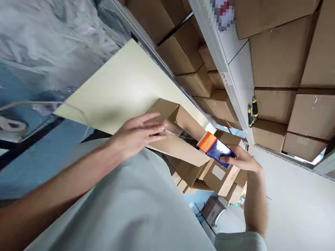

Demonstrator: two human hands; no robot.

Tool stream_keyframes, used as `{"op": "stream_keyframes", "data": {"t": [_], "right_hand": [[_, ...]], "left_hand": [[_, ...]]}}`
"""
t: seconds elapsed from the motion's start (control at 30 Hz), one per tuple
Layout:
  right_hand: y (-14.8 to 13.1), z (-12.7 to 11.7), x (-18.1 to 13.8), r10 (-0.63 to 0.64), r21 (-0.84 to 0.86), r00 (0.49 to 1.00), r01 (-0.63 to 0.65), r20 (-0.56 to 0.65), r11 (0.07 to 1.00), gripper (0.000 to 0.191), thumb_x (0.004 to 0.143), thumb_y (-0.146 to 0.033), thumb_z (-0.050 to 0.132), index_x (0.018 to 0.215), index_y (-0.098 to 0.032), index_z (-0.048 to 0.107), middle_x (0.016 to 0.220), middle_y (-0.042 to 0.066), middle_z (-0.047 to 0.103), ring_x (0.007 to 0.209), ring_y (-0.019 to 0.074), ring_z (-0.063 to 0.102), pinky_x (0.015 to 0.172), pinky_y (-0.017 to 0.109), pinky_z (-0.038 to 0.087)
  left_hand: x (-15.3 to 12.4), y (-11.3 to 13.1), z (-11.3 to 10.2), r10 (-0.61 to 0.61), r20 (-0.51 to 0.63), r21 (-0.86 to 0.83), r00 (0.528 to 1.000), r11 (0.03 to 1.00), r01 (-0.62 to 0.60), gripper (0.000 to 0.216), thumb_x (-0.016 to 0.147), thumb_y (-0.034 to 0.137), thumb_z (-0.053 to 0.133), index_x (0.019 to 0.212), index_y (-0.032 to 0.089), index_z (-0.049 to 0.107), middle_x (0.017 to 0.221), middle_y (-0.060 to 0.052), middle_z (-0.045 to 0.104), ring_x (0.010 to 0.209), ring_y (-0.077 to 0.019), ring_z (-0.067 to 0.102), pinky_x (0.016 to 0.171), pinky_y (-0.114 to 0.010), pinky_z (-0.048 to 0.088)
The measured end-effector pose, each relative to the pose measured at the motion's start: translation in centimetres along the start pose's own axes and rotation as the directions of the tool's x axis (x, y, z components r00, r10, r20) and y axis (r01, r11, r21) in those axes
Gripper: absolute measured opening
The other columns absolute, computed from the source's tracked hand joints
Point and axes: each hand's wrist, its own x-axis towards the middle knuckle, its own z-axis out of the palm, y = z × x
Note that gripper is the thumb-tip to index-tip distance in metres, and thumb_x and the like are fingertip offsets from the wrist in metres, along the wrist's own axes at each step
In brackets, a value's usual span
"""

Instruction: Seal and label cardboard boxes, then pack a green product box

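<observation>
A hand could pass over the open stretch of table [115,81] beyond the left hand [136,132], as far as the box [165,110]. The box's raised flap [190,122] and the dispenser [213,148] in the right hand [242,159] obstruct the other side, while shelved cartons [177,56] wall the far edge and the shirt [137,202] crowds the near one.
</observation>
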Motion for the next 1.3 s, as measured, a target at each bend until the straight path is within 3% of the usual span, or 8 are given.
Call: {"op": "stream_keyframes", "data": {"t": [0.27, 0.57, 0.7, 0.83, 1.0, 1.3], "right_hand": [[2.0, 0.3, 4.1, 0.023, 0.069, 1.0, -0.023, 0.001, 0.997, 0.038, 0.09, -0.053, 0.081, 0.087, -0.019, 0.066, 0.077, -0.002, 0.062, 0.069, 0.014, 0.059, 0.062, 0.024, 0.052], [4.8, 1.2, 8.0, 0.058, 0.088, 0.994, -0.067, 0.095, 0.994, 0.042, 0.086, -0.058, 0.081, 0.09, -0.017, 0.068, 0.078, -0.002, 0.062, 0.072, 0.0138, 0.059, 0.066, 0.024, 0.053], [5.8, 1.8, 9.0, 0.042, 0.084, 0.996, -0.049, 0.077, 0.995, 0.045, 0.084, -0.06, 0.082, 0.088, -0.019, 0.064, 0.078, -0.002, 0.063, 0.071, 0.0141, 0.058, 0.066, 0.025, 0.053], [6.3, 2.8, 9.5, 0.047, 0.064, 0.999, -0.048, 0.025, 0.997, 0.046, 0.083, -0.06, 0.081, 0.093, -0.018, 0.067, 0.082, 0.0, 0.066, 0.075, 0.0158, 0.061, 0.068, 0.026, 0.054], [6.4, 4.1, 9.6, 0.068, 0.096, 0.998, -0.066, -0.013, 0.993, 0.047, 0.082, -0.06, 0.08, 0.099, -0.017, 0.069, 0.085, 0.001, 0.069, 0.078, 0.0174, 0.064, 0.069, 0.027, 0.057], [5.9, 5.3, 10.1, 0.034, 0.111, 0.997, -0.026, -0.069, 0.993, 0.047, 0.084, -0.064, 0.08, 0.094, -0.019, 0.068, 0.08, -0.001, 0.064, 0.072, 0.0153, 0.059, 0.064, 0.026, 0.053]], "left_hand": [[1.7, 1.1, -1.6, 0.052, 0.04, 0.089, 0.998, 0.995, -0.055, 0.053, 0.085, 0.004, 0.082, 0.135, 0.019, 0.072, 0.094, 0.001, 0.081, 0.097, -0.0183, 0.081, 0.115, -0.057, 0.066], [2.2, 1.0, -2.4, 0.019, 0.058, 0.089, 0.998, 0.996, -0.024, 0.058, 0.08, 0.005, 0.089, 0.134, 0.013, 0.07, 0.096, -0.004, 0.083, 0.103, -0.0206, 0.081, 0.122, -0.064, 0.06], [2.3, 1.2, -3.0, 0.093, 0.025, 0.262, 0.995, 0.96, -0.096, 0.086, 0.07, 0.016, 0.101, 0.148, 0.014, 0.065, 0.107, -0.009, 0.087, 0.116, -0.0263, 0.083, 0.127, -0.059, 0.055], [2.4, 1.7, -2.9, 0.251, 0.027, 0.484, 0.968, 0.843, -0.232, 0.109, 0.068, 0.034, 0.102, 0.163, 0.009, 0.054, 0.113, -0.013, 0.088, 0.116, -0.0293, 0.084, 0.129, -0.056, 0.052], [3.1, 2.2, -2.4, 0.311, 0.032, 0.572, 0.95, 0.773, -0.273, 0.108, 0.071, 0.038, 0.097, 0.165, 0.007, 0.053, 0.116, -0.015, 0.088, 0.121, -0.0302, 0.082, 0.125, -0.051, 0.055], [4.5, 2.2, -3.4, 0.351, -0.013, 0.615, 0.936, 0.741, -0.269, 0.097, 0.081, 0.023, 0.087, 0.167, 0.002, 0.049, 0.121, -0.016, 0.088, 0.119, -0.0271, 0.082, 0.123, -0.047, 0.057]]}}
